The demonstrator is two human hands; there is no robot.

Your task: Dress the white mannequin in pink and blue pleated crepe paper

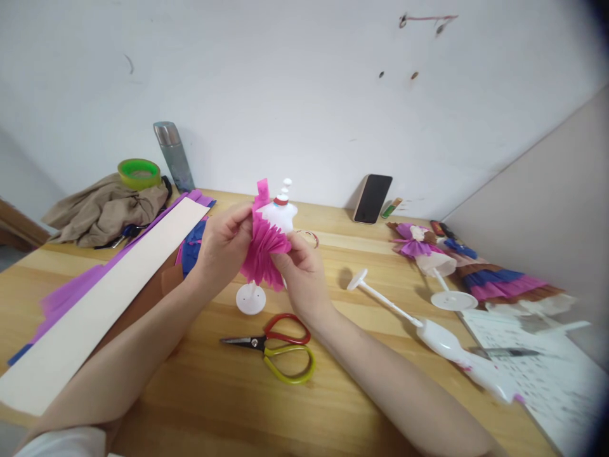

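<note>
A small white dress form (pixel 278 217) with a red-banded neck and a stand is held between my hands, tilted slightly. Ruffled magenta crepe paper (pixel 267 251) wraps its front, and a loose strip end sticks up at the left shoulder. My left hand (pixel 227 238) pinches the paper near that strip. With thumb and fingers, my right hand (pixel 304 270) presses the ruffle's right edge against the form. The round white base (pixel 250 299) shows below the paper. Scissors (pixel 266 346) with one red and one yellow handle lie on the table under my hands.
Long cream paper (pixel 109 298) and purple, blue and brown sheets lie left. Behind them are a cloth (pixel 102 209), green tape (pixel 139 172) and a flask (pixel 175 155). A phone (pixel 373 198) leans on the wall. Another white form (pixel 442 339) and dressed forms (pixel 509 279) lie right.
</note>
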